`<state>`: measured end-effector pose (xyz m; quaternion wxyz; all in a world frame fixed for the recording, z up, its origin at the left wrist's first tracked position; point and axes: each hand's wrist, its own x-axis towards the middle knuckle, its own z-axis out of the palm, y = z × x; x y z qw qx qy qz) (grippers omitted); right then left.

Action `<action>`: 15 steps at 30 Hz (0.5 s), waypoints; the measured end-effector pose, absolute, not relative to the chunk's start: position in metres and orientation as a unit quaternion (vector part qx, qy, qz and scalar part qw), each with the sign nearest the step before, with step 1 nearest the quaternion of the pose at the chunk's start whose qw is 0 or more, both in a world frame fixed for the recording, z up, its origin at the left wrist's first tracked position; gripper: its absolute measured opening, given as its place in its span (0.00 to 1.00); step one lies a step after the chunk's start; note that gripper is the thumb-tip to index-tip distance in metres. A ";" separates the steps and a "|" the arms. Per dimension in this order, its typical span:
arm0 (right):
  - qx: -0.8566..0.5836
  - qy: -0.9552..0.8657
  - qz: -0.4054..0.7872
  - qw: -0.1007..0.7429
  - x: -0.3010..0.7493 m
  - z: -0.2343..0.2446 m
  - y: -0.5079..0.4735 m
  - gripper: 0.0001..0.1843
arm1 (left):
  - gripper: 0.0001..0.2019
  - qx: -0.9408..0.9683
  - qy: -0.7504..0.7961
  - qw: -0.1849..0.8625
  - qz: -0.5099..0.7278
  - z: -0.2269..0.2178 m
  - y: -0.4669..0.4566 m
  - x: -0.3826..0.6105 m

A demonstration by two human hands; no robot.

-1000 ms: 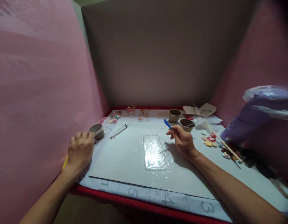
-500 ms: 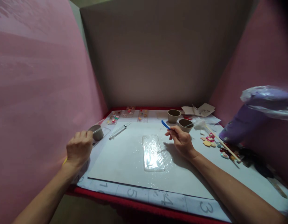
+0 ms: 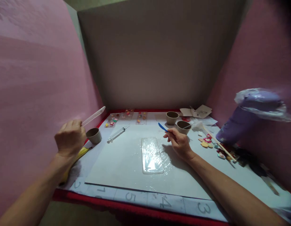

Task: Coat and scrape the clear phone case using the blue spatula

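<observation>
My left hand (image 3: 69, 138) is closed on a clear phone case (image 3: 94, 115), lifted and seen nearly edge-on, with a small hole near its far end. Just right of that hand stands a grey cup (image 3: 94, 136). My right hand (image 3: 179, 142) pinches a small blue plastic knife (image 3: 162, 127), its blade pointing up and left above the board. Flat on the white board (image 3: 117, 163) lies another clear phone case (image 3: 152, 155), shiny, with wrinkled clear film beside it. A syringe (image 3: 117, 135) rests on the board's left part.
Two grey cups (image 3: 172, 118) stand at the back right. Decorated clear pieces (image 3: 142, 117) lie at the back. To the right are small charms (image 3: 207, 139), a wooden stick (image 3: 219, 142) and a purple plastic-wrapped object (image 3: 239, 122). A yellow curved thing (image 3: 81, 153) lies under my left arm.
My left hand has risen and moved left, lifting the clear phone case off the table beside the cup. My right hand still holds the blue knife; the view has shifted slightly.
</observation>
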<state>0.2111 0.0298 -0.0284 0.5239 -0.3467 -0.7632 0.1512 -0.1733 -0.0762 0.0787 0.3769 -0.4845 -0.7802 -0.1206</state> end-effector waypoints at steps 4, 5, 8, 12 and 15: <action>-0.352 -0.751 0.161 0.535 0.211 -0.027 0.030 0.04 | 0.08 -0.501 -0.791 0.203 -0.287 0.100 -0.041 -0.145; -0.353 -0.746 0.163 0.541 0.211 -0.025 0.029 0.04 | 0.07 -0.502 -0.792 0.142 -0.317 0.104 -0.028 -0.135; -0.351 -0.724 0.174 0.568 0.212 -0.022 0.029 0.04 | 0.11 -0.533 -0.774 0.068 -0.335 0.109 0.011 -0.098; -0.351 -0.701 0.181 0.594 0.213 -0.021 0.031 0.05 | 0.13 -0.576 -0.766 0.038 -0.282 0.106 0.062 -0.046; -0.362 -0.689 0.177 0.603 0.214 -0.021 0.033 0.06 | 0.15 -0.591 -0.759 0.033 -0.272 0.100 0.094 -0.014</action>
